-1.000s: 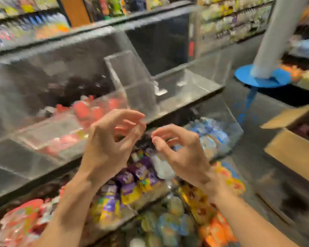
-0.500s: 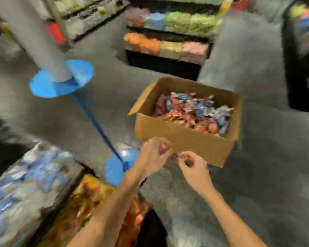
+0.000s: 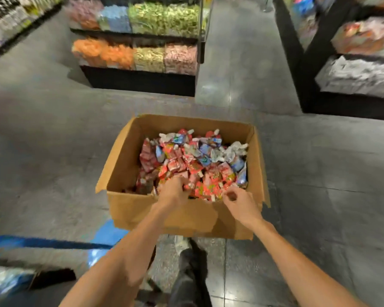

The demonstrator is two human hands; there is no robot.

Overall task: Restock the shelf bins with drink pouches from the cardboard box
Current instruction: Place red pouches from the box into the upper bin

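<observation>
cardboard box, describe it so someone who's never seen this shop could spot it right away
Look at the grey floor between the display shelves. An open brown cardboard box sits there on its own. It alone is plain cardboard, heaped with red and blue drink pouches.
</observation>
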